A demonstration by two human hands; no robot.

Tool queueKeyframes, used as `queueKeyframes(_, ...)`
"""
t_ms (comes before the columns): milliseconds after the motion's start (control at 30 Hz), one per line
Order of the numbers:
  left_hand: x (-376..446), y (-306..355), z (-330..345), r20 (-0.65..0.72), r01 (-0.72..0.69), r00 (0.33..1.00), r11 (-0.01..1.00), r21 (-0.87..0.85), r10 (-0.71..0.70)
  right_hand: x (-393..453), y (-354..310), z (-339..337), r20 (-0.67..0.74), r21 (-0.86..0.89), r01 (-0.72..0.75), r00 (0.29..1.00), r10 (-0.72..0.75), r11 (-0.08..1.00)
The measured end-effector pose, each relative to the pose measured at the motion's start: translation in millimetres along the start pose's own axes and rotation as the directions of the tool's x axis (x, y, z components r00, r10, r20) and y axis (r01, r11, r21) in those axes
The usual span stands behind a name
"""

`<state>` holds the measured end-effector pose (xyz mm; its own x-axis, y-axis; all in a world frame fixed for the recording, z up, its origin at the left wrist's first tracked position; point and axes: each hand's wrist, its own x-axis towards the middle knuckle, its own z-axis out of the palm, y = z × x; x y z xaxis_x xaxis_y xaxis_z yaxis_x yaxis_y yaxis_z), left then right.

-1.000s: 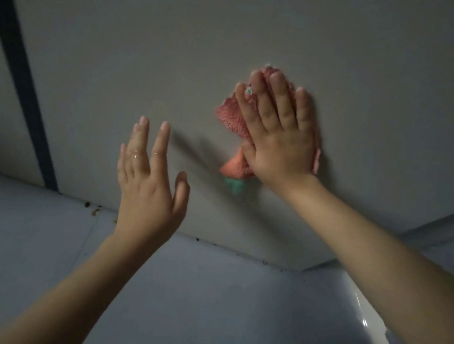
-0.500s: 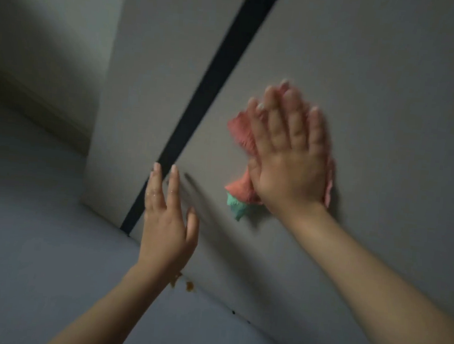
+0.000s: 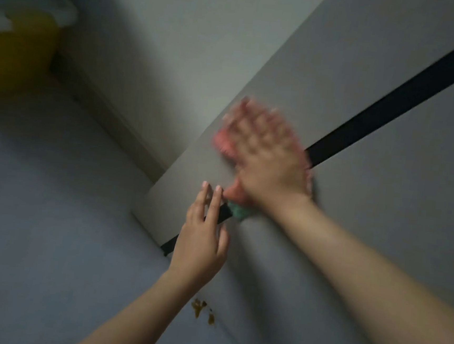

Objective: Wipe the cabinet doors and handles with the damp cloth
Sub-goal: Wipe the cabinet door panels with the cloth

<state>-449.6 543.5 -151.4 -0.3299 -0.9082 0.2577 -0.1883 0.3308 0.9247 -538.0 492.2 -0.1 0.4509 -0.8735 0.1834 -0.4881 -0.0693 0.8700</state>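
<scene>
The right hand (image 3: 269,161) is blurry, with fingers spread flat, pressing the pink and green cloth (image 3: 224,144) on the gray cabinet door (image 3: 369,198) in the middle of the frame. Just below, the left hand (image 3: 200,241) has straight fingers close together.

Yellow tub (image 3: 13,54) upper left, blurred — brown crumbs (image 3: 204,311) on grey floor (image 3: 50,238) at cabinet base.
</scene>
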Motion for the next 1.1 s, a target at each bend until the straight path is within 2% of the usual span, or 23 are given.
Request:
queueKeyframes(67, -2.7, -4.0, -1.8, 0.011, 0.041, 0.999, 0.999, 0.007, -0.042, -9.0, -36.6, 13.5, 0.187, 0.021, 0.189, 0.964, -0.189, 0.982)
queueKeyframes(133, -3.3, -6.5, -8.9, 0.014, 0.071, 0.997, 0.997, 0.004, -0.071, -11.1, -37.6, 6.5, 0.314, 0.073, 0.272, 0.907, -0.281, 0.960)
queueKeyframes(200, -0.9, -7.9, -18.1, 0.017, 0.101, 0.995, 0.994, -0.036, -0.100, -4.2, -10.9, -6.8, 0.250, 0.106, 0.237, 0.933, -0.257, 0.966)
queueKeyframes(300, 3.7, -11.1, -29.5, -0.022, 0.107, 0.994, 0.992, -0.065, -0.109, 15.9, 45.8, -28.4, 0.006, 0.042, 0.030, 1.000, -0.030, 0.999)
queueKeyframes(367, 8.8, -12.7, -36.2, -0.058, 0.119, 0.991, 0.990, -0.077, -0.123, 29.8, 64.3, -32.0, -0.028, -0.008, -0.120, 0.992, 0.120, 0.993)
queueKeyframes(400, 14.1, -14.7, -39.7, -0.076, 0.122, 0.989, 0.990, -0.073, -0.127, 35.8, 57.9, -29.5, -0.040, -0.015, -0.146, 0.989, 0.146, 0.989)
queueKeyframes(467, 25.1, -18.1, -41.9, -0.109, 0.105, 0.988, 0.994, -0.036, -0.109, 32.2, 28.6, -16.7, 0.009, 0.042, -0.048, 0.999, 0.047, 0.998)
queueKeyframes(533, 33.5, -15.6, -42.9, -0.133, 0.088, 0.987, 0.996, 0.008, -0.087, 6.2, -1.7, -3.9, 0.134, 0.083, 0.093, 0.986, -0.104, 0.992)
queueKeyframes(633, 33.2, -0.3, -44.7, -0.163, 0.048, 0.985, 0.999, 0.006, -0.046, -48.5, -6.7, -5.1, 0.256, 0.109, 0.132, 0.954, -0.156, 0.985)
queueKeyframes(700, 24.3, 9.4, -43.2, -0.155, 0.011, 0.988, 1.000, -0.003, -0.012, -83.5, 4.1, -10.1, 0.188, 0.219, 0.107, 0.971, -0.149, 0.970)
queueKeyframes(733, 19.7, 14.4, -42.2, -0.152, 0.002, 0.988, 1.000, -0.006, -0.003, -98.7, 11.7, -16.1, 0.108, 0.302, 0.089, 0.986, -0.127, 0.949)
queueKeyframes(800, 13.4, 26.8, -40.6, -0.152, 0.002, 0.988, 1.000, -0.010, -0.003, -123.8, 26.6, -35.2, -0.007, 0.452, 0.002, 1.000, 0.002, 0.892)
queueKeyframes(867, 13.5, 40.4, -42.9, -0.167, -0.023, 0.986, 1.000, -0.005, 0.022, -138.5, 35.9, -56.5, -0.021, 0.530, -0.130, 0.986, 0.166, 0.838)
queueKeyframes(933, 22.0, 61.9, -45.8, -0.195, -0.066, 0.978, 0.998, 0.023, 0.069, -147.4, 40.8, -74.4, 0.028, 0.619, -0.287, 0.938, 0.345, 0.731)
queueKeyframes(967, 27.2, 73.5, -47.6, -0.219, -0.067, 0.973, 0.997, 0.033, 0.073, -148.1, 41.1, -80.7, 0.113, 0.702, -0.382, 0.893, 0.435, 0.601)
queueKeyframes(1033, 33.2, 101.4, -51.0, -0.253, -0.035, 0.967, 0.999, 0.013, 0.037, -139.3, 44.1, -95.8, 0.320, 0.823, -0.506, 0.787, 0.527, 0.257)
queueKeyframes(1100, 34.3, 136.0, -64.3, -0.271, 0.028, 0.962, 1.000, -0.006, -0.029, -118.4, 55.6, -114.5, 0.434, 0.842, -0.536, 0.740, 0.514, 0.059)
